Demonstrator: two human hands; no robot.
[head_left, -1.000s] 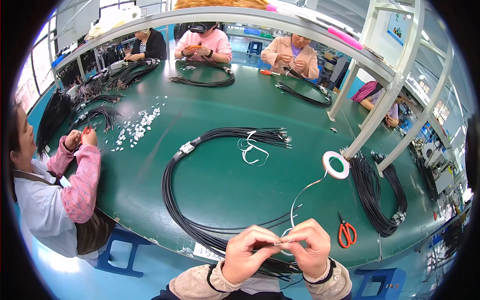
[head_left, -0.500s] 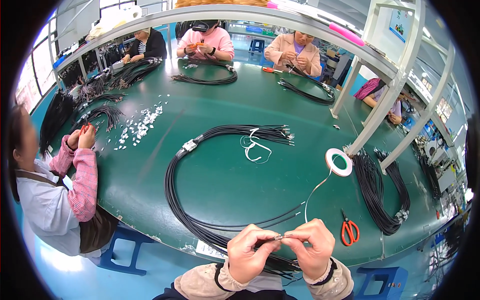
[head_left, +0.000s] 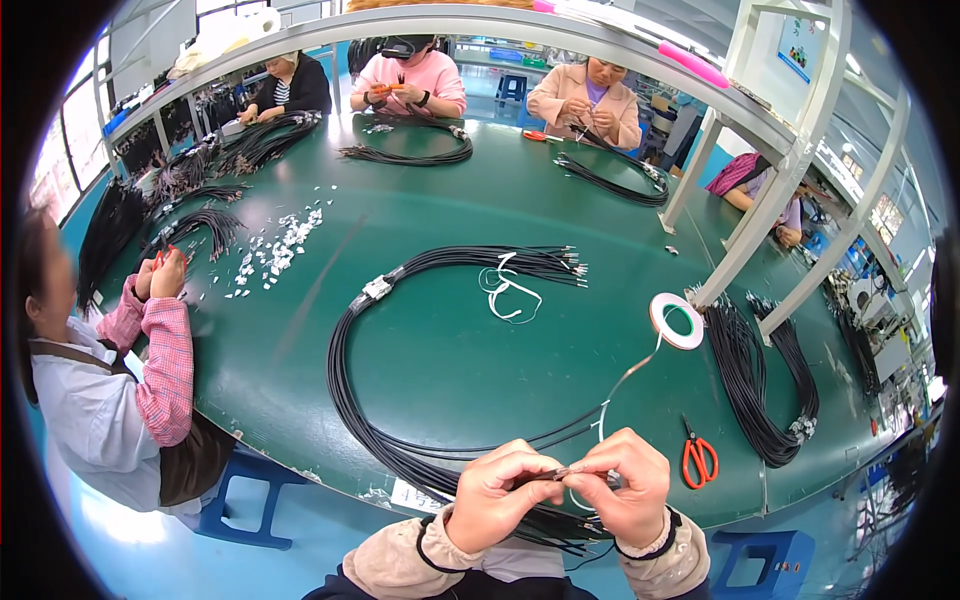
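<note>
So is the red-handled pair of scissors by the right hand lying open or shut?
Shut, as far as it shows: the scissors lie flat on the green table, handles side by side, blades together pointing away. They are small, so a slight gap could be missed.

Seen from above at a green workbench, the worker's own left hand (head_left: 505, 495) and right hand (head_left: 628, 485) are bare: no gloves, no finger cots, no rings that can be made out. Both forearms enter from the lower edge in loose beige sleeves (head_left: 400, 562) of a soft, slightly creased fabric, each ending in a ribbed knit cuff of the same pale colour. At the right wrist a dark band (head_left: 650, 545) shows just above the cuff, running round the wrist; whether it is a watch strap or an inner sleeve's edge cannot be told. Below the sleeves, a darker garment covers the torso.
</note>
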